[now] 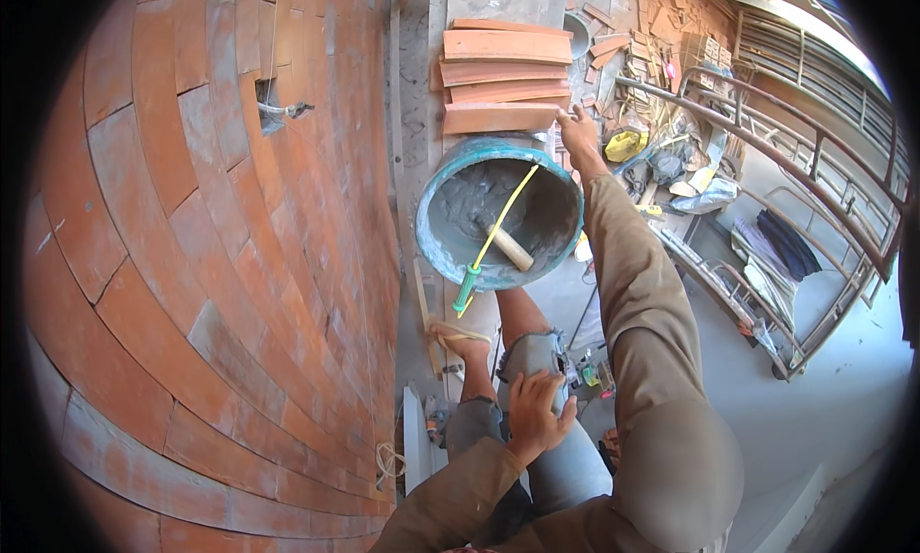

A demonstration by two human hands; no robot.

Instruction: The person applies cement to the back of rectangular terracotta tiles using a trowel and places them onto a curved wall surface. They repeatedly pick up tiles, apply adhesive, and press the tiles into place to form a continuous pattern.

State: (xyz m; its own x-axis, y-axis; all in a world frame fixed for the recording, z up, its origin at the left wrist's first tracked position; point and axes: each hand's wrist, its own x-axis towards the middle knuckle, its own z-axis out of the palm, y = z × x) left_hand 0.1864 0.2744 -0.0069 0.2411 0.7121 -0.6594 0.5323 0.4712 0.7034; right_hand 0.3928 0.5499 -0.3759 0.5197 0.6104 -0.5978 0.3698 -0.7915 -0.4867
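My right hand (579, 139) reaches forward past the bucket. Its thumb and fingers close on the right end of the nearest terracotta tile (498, 119), in front of a stack of similar tiles (506, 47). My left hand (537, 411) rests with spread fingers on my bent leg, holding nothing. Between my arms and the tiles stands a round green-rimmed bucket (428, 218) with wet grey mortar (470, 194) inside. A wooden handle (511, 249) sticks up from it; the tool's head is hidden. A thin yellow rod with a green grip (467, 289) lies across the bucket.
A wall of terracotta tiles (220, 294) fills the left side, with an opening holding wires (278, 107). At right stand rusty metal scaffold frames (815, 141). Broken tiles (661, 21), bags (704, 194) and other litter lie beyond my right arm. My sandalled foot (465, 344) is below the bucket.
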